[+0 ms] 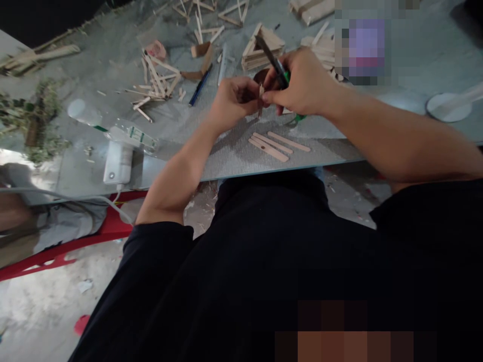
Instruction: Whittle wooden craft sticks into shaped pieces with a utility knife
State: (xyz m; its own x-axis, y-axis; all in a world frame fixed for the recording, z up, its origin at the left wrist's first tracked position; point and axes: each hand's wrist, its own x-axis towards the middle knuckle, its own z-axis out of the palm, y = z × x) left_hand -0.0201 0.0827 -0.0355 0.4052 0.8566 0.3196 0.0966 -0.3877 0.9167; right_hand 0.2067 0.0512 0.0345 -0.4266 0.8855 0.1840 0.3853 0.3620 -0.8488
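My left hand is closed, pinching a small bunch of short wooden sticks upright between thumb and fingers. Beside it, my right hand is also closed, gripping a long dark tool with green parts; its kind I cannot make out. The right fingertips touch the same small sticks. Several flat craft sticks lie on the grey table just below my hands. Right behind the hands stands a stacked triangular frame of sticks. A round brown object is partly hidden between the hands.
To the left lie a pile of stick pieces, a blue pen, a clear plastic bottle and a white device with a cable. Dried plants cover the far left. A white round base stands at right.
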